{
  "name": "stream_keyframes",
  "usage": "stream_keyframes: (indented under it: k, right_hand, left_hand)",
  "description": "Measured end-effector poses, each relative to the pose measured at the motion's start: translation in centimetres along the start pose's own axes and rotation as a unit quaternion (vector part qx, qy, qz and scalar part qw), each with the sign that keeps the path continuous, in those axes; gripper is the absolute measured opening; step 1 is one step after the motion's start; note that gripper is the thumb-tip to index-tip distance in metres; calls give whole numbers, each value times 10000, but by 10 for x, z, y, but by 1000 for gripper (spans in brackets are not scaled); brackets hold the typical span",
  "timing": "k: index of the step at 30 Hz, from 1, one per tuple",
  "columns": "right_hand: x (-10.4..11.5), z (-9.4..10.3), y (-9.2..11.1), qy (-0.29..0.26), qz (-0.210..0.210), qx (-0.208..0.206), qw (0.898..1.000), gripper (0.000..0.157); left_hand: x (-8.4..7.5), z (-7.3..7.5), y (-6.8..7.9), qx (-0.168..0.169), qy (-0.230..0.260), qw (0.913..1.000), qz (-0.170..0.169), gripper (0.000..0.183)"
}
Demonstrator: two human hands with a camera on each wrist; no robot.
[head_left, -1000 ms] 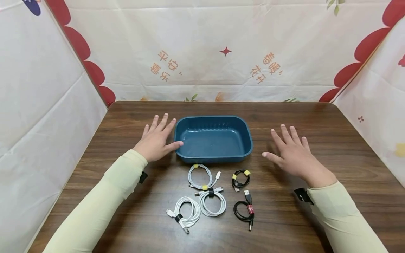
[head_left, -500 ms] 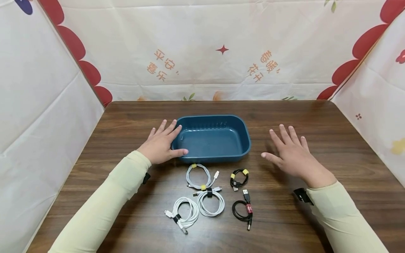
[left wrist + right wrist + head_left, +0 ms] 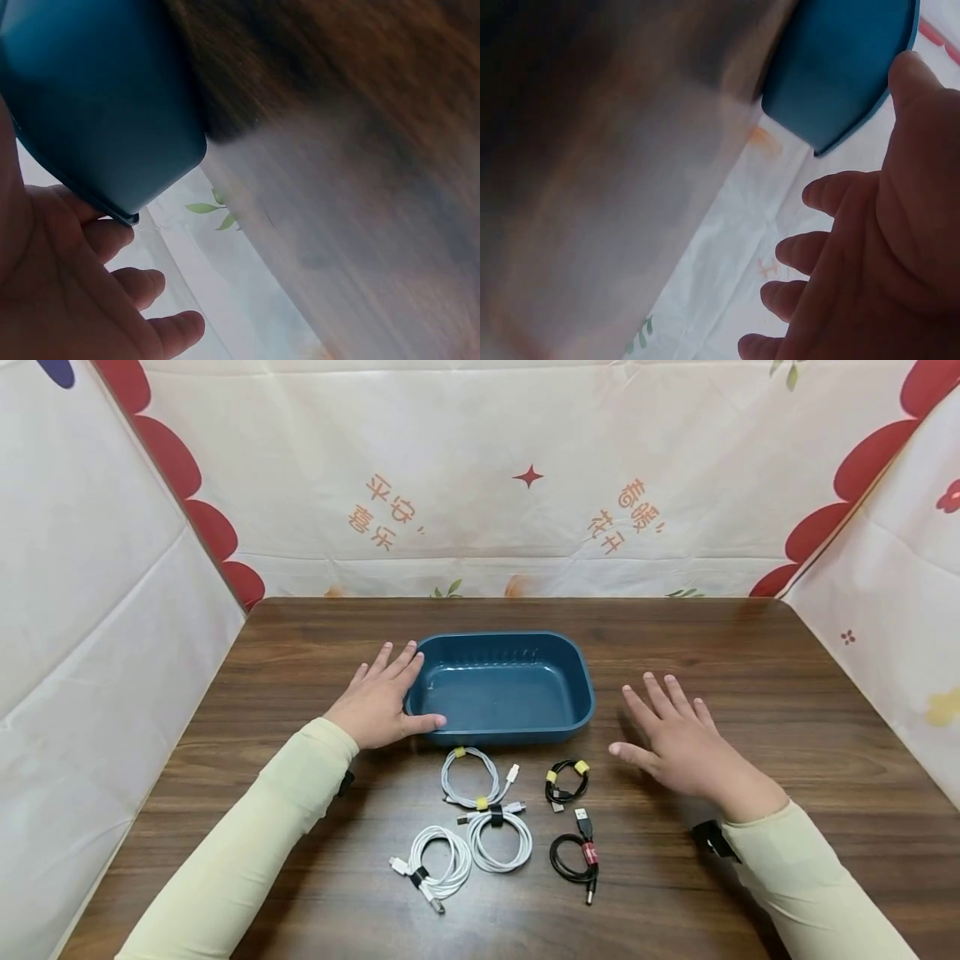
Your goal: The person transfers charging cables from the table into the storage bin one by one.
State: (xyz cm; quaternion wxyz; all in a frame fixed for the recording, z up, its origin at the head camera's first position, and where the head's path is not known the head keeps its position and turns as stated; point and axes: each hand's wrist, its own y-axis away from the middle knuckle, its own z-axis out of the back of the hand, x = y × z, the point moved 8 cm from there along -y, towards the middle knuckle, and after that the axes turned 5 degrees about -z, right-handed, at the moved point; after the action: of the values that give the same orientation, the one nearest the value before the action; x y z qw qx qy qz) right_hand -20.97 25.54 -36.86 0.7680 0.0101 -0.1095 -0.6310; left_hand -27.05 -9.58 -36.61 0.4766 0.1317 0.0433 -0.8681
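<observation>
A blue plastic bin point(image 3: 498, 732) stands on the table. My left hand point(image 3: 381, 703) is at the bin's left end, fingers spread and thumb over the near left corner. In the left wrist view the hand point(image 3: 79, 277) touches the rim of the bin point(image 3: 105, 97). To the right of the bin, my right hand point(image 3: 678, 747) hovers over the table, fingers spread and holding nothing. Before the bin lie coiled cables: a grey one point(image 3: 491, 768) with yellow ties, two white ones point(image 3: 459, 852), point(image 3: 525, 852) with black straps, a black one point(image 3: 553, 783) with yellow ties, and a black one point(image 3: 555, 860) with a red tie.
The brown wood-grain table point(image 3: 315, 877) carries everything. A white printed cloth point(image 3: 465, 435) with red scalloped trim hangs behind the table and along both sides.
My left hand has moved right onto the bin's left end. My right hand has come slightly left and nearer. The cables lie as before; the whole view shifted slightly.
</observation>
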Motion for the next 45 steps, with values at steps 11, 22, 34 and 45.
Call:
stream_keyframes:
  k: [11,22,34,45]
  right_hand:
    - [33,-11,16,134,630,49,9979,87]
    - [49,-18,23,166,919,133,9955,84]
    - [57,-25,19,171,1087,304,9935,81]
    - [62,-30,11,179,1312,325,9907,78]
  left_hand:
    - [0,0,-1,55,95,9999,55,109]
    - [-1,1,0,90,54,9999,55,111]
    - [-2,-2,-1,293,32,9995,87,115]
    - [2,-4,-3,338,-13,9994,88,118]
